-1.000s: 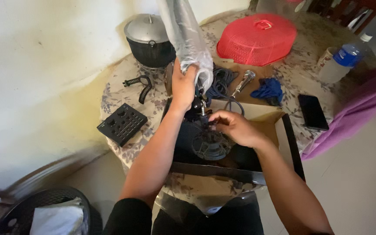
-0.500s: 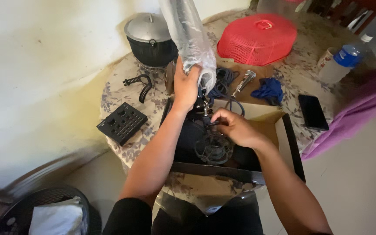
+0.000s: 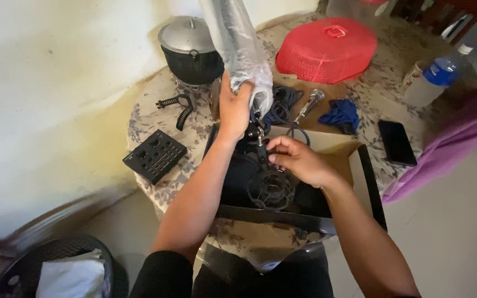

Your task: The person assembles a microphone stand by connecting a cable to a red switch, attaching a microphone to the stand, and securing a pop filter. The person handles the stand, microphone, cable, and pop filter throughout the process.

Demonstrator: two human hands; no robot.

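Over round table, left hand clasps plastic-wrapped pole; right hand pinches its black fitting.

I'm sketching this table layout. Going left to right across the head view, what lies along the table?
Black perforated panel → black lidded pot → left hand gripping the plastic-wrapped item → microphone → blue cloth → black phone → water bottle.
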